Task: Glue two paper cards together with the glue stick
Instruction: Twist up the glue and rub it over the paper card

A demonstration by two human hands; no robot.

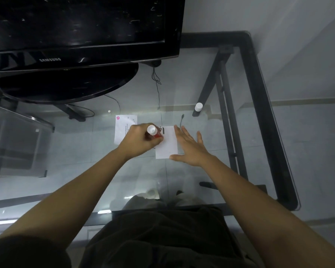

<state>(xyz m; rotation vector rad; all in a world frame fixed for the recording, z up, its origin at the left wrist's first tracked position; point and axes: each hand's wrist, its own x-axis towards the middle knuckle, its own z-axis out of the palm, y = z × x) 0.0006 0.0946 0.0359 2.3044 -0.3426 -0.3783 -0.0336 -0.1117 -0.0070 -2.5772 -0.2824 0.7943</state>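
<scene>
Head view: left grip (141,139) pinches red, white-ended glue stick (154,132) — right hand (190,147) spread flat on white card (166,145).

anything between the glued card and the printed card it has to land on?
Yes: the left hand, gripping the glue stick, sits between the plain card and the printed card, partly over both. The right hand lies flat at the plain card's right edge.

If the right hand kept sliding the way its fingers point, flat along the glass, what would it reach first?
The right hand points up-left, away from the person. Just past its fingertips lies the thin black cable with its plug end; that comes first, though the cable may be beneath the glass. The white cap sits off to the right of that line.
</scene>
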